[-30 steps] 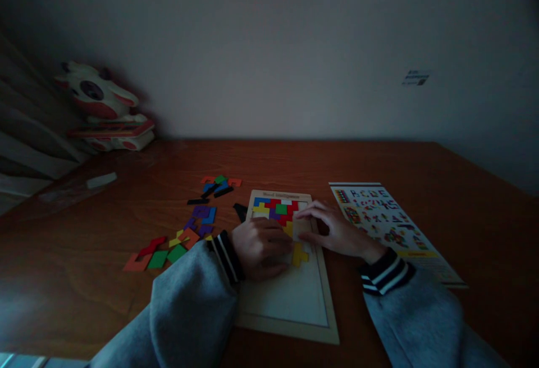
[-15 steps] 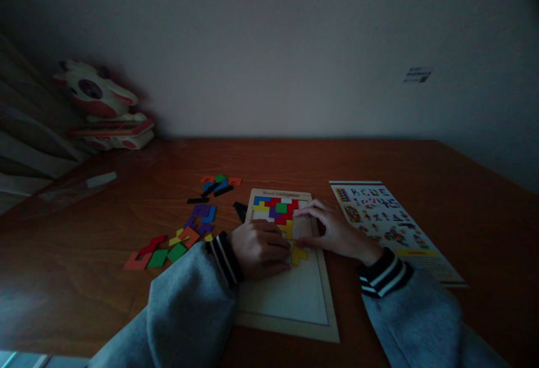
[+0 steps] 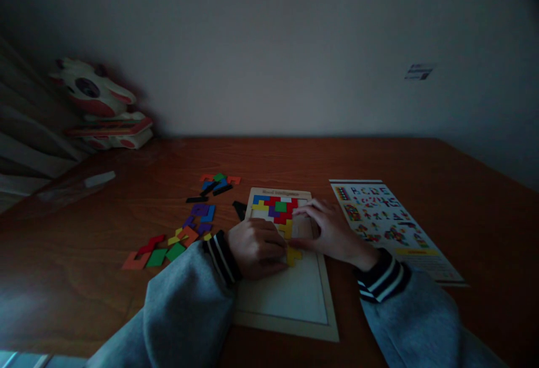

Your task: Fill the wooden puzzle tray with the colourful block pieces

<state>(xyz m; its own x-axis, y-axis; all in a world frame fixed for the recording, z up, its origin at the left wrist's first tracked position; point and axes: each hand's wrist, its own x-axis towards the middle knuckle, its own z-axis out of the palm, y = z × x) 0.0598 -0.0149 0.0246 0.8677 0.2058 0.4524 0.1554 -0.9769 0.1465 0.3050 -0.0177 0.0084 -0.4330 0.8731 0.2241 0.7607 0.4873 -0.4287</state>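
Note:
A pale wooden puzzle board (image 3: 290, 306) lies on the table, with coloured blocks fitted in its upper part, among them a green piece (image 3: 280, 207). My left hand (image 3: 256, 249) rests over the board's left side, palm down with curled fingers; what is under its fingertips is hidden. A yellow piece (image 3: 293, 256) lies on the board between the hands, touched at its left by my left fingertips. My right hand (image 3: 326, 232) reaches over the right edge, thumb and fingers apart, the thumb just above the yellow piece.
Loose coloured pieces (image 3: 157, 257) lie left of the board, with black pieces (image 3: 197, 200) farther back. A printed pattern sheet (image 3: 391, 216) is on the right. A cow-shaped toy (image 3: 103, 104) stands at the back left, near a curtain.
The yellow piece between my hands has shifted slightly left. My right hand has moved a little left with it, while my left hand has barely moved.

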